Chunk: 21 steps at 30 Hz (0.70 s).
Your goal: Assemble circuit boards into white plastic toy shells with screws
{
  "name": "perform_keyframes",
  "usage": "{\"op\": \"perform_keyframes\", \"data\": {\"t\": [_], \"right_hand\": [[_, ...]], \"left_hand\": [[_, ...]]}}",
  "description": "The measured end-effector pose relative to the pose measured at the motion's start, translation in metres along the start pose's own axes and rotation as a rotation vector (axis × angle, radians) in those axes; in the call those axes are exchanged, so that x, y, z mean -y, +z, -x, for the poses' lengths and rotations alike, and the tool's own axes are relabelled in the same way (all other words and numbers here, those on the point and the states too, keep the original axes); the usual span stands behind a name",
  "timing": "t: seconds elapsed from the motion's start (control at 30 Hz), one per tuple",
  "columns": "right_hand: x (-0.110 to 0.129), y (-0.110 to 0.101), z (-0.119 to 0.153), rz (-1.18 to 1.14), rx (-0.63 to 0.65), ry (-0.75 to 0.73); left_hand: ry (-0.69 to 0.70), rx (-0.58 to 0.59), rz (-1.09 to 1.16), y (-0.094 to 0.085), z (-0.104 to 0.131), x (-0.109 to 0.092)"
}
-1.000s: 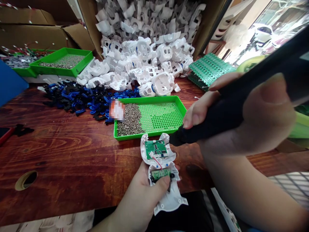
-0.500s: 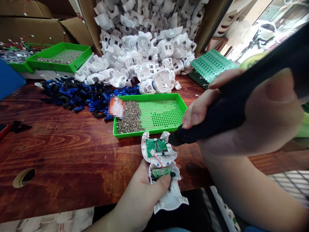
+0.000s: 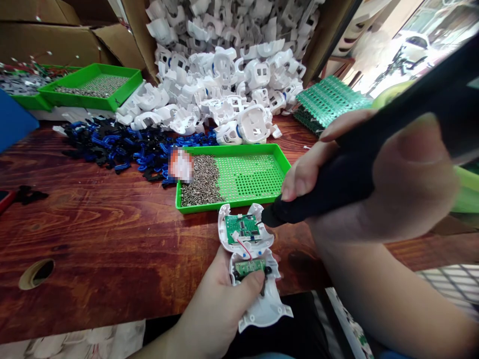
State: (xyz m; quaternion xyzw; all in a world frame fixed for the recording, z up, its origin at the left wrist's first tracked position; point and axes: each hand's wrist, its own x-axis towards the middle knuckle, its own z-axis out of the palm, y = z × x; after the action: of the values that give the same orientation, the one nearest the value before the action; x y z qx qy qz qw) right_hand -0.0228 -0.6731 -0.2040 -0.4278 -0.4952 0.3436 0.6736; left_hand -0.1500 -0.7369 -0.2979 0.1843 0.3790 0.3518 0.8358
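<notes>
My left hand [image 3: 220, 294] grips an opened white plastic housing [image 3: 264, 311], its thumb pressing on the lower half beside a small green board [image 3: 245, 267]. In the upper half lies a larger green circuit board [image 3: 242, 228]; a thin red wire [image 3: 244, 245] runs between the halves. My right hand [image 3: 389, 184] is wrapped around a black electric screwdriver [image 3: 337, 184]. Its tip meets the right edge of the upper board, and the exact contact point is too small to make out.
Just beyond the housing sits a green perforated tray [image 3: 254, 172] with many small screws [image 3: 202, 179]. Blue and black plastic parts [image 3: 119, 147] lie to its left. White housings [image 3: 224, 89] are heaped behind. Green circuit panels [image 3: 331, 102] are stacked at right. The wooden table [image 3: 112, 259] has a round hole.
My right hand and the screwdriver's rear end have shifted slightly, while the tip stays at the board's right edge. The left hand and housing are almost unmoved.
</notes>
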Motion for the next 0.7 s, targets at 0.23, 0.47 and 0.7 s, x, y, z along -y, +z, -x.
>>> {"op": "perform_keyframes", "data": {"t": [0.23, 0.47, 0.7], "right_hand": [[-0.021, 0.004, 0.004, -0.189, 0.036, -0.116], [-0.025, 0.000, 0.002, -0.178, 0.161, -0.149], [-0.011, -0.004, 0.004, -0.168, 0.168, 0.027]], "left_hand": [[-0.020, -0.025, 0.119, 0.005, 0.004, -0.005], [-0.014, -0.001, 0.119, 0.004, 0.005, -0.006], [-0.040, 0.026, 0.030, -0.003, 0.007, -0.003]]}}
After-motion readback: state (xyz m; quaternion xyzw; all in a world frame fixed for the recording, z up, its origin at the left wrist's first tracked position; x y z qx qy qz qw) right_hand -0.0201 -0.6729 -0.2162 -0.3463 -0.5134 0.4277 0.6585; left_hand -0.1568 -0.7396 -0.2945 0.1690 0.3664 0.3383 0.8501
